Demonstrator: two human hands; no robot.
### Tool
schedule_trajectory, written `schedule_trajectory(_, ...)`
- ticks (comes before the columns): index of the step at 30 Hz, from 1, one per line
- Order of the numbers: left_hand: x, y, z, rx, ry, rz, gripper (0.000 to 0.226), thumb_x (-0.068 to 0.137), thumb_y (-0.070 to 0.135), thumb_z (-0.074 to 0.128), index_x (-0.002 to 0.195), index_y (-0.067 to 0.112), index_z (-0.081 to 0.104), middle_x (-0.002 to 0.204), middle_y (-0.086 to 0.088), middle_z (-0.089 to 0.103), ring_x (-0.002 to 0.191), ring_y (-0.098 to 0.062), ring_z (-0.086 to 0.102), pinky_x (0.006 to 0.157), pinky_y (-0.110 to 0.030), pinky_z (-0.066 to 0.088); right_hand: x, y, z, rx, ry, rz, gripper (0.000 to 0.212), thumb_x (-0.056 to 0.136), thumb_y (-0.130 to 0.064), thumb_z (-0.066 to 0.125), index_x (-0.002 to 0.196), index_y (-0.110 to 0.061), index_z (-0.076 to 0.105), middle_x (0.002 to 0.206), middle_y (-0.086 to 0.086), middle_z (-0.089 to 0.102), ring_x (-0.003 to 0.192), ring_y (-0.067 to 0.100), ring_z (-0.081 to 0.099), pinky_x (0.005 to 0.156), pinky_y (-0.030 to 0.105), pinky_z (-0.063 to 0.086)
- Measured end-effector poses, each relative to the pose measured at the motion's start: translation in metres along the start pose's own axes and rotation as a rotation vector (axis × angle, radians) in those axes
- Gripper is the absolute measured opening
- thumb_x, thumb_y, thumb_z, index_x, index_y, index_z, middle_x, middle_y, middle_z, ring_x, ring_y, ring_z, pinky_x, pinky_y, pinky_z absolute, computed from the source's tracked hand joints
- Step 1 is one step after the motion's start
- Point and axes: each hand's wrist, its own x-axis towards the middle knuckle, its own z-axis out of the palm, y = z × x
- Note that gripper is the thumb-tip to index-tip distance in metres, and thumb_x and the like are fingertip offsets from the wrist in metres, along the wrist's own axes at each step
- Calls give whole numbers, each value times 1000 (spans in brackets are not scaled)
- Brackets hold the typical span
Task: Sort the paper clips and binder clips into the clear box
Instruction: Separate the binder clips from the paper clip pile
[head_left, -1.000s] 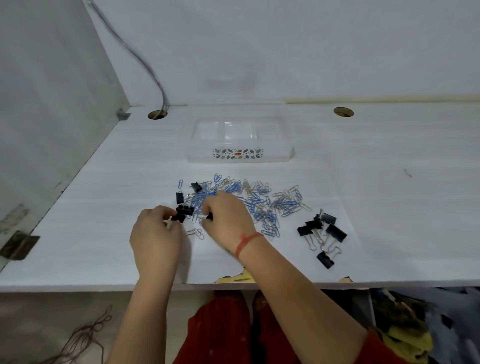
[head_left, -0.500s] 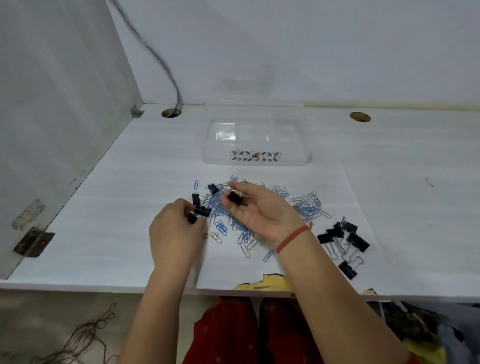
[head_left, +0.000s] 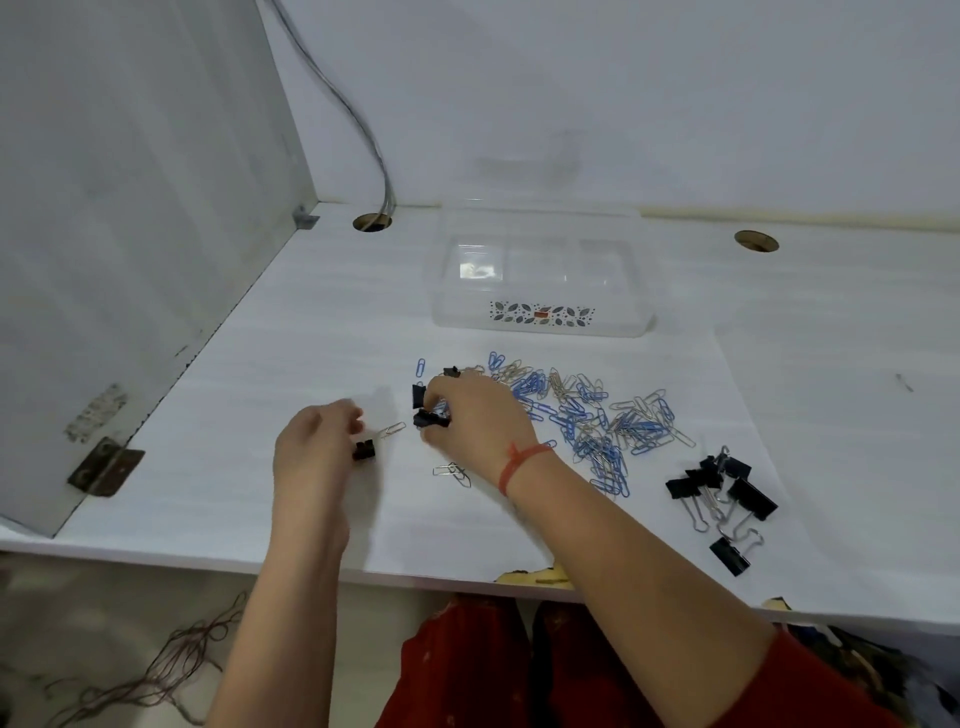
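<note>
A clear box (head_left: 540, 317) with a patterned label stands empty at the back of the white table. In front of it lies a spread of blue and silver paper clips (head_left: 597, 421). A group of larger black binder clips (head_left: 727, 491) sits to the pile's right. My left hand (head_left: 317, 452) holds a small black binder clip (head_left: 363, 450) at its thumb side. My right hand (head_left: 478, 426) reaches over the pile's left edge, fingertips pinching another small black binder clip (head_left: 430, 420). Two more small ones (head_left: 418, 395) lie just beyond its fingers.
A grey side panel (head_left: 130, 234) with a rusty hinge (head_left: 104, 467) walls off the left. A cable (head_left: 363, 135) drops into a desk hole (head_left: 372, 222); a second hole (head_left: 756, 241) is at the back right. The table's front edge (head_left: 208, 558) is near my forearms.
My right hand, raised palm-up with a small binder clip half a second ago, has come back down onto the clips at the pile's left edge. My left hand shifted slightly left.
</note>
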Motion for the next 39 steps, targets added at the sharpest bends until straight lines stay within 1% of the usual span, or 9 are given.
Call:
schedule_trajectory(3, 6, -8, -7, 607, 66, 303, 23, 79, 25, 65, 100, 16, 61, 99, -2, 58, 83, -17, 54, 68, -28, 38, -1, -3, 3, -62, -5, -27, 23, 88, -26, 55, 109, -17, 59, 108, 11, 58, 96, 31, 58, 69, 29, 37)
schedule_trajectory(6, 18, -14, -15, 896, -46, 310, 40, 73, 24, 72, 111, 19, 61, 116, -9, 51, 93, -25, 55, 74, -28, 36, 1, -4, -4, 66, -6, 27, 24, 89, -25, 54, 109, -12, 54, 93, 7, 59, 84, 27, 56, 59, 27, 34)
schedule_trajectory(13, 29, -20, -19, 877, -51, 463, 13, 85, 20, 60, 96, 16, 64, 96, -6, 63, 78, -21, 53, 66, -28, 34, 2, 3, -33, 814, 174, 420, 28, 94, -14, 36, 105, -15, 62, 72, -5, 54, 49, 7, 42, 46, 20, 34)
schedule_trajectory(17, 25, -25, -14, 702, 138, 562, 19, 94, 17, 45, 101, 6, 58, 103, -12, 58, 80, -20, 47, 69, -29, 33, 9, 19, -32, 1489, 133, 667, 25, 93, -10, 39, 84, -11, 63, 55, 0, 46, 32, 5, 26, 33, 16, 20)
schedule_trajectory(23, 13, -18, -2, 253, 261, 444, 18, 95, 16, 39, 95, 10, 56, 91, -3, 58, 80, -18, 52, 69, -26, 35, 7, 28, -24, 1996, 106, 824, 29, 89, -24, 62, 68, -6, 56, 57, 4, 51, 39, 9, 49, 34, 14, 42)
schedule_trajectory(27, 14, -2, 6, -434, 15, -15, 20, 88, 10, 40, 79, 14, 57, 68, -1, 53, 57, -12, 50, 44, -19, 32, 14, 20, -29, 1794, 135, 668, 6, 85, 4, 60, 81, 0, 60, 64, 13, 66, 52, 16, 66, 46, 19, 56)
schedule_trajectory(30, 17, 5, 15, -677, -108, -225, 24, 90, 9, 34, 81, 12, 56, 60, 0, 46, 51, -11, 41, 34, -16, 25, 25, 19, -32, 1498, 156, 600, 18, 83, 10, 59, 92, -6, 61, 70, 10, 62, 47, 13, 56, 42, 17, 48)
schedule_trajectory(33, 20, 7, 23, -745, -188, -360, 24, 90, 18, 37, 75, 12, 55, 64, -1, 46, 53, -13, 42, 34, -13, 28, 36, 25, -27, 987, 167, 471, 13, 84, -5, 63, 95, -11, 66, 72, 4, 58, 49, 13, 49, 49, 25, 44)
schedule_trajectory(39, 35, 8, 25, -538, -233, -346, 18, 81, 16, 66, 68, 16, 54, 62, 1, 56, 46, -6, 51, 33, -11, 32, 55, 28, -28, 136, -122, 124, 38, 75, -24, 73, 112, -25, 65, 120, 2, 60, 103, 19, 56, 84, 26, 43)
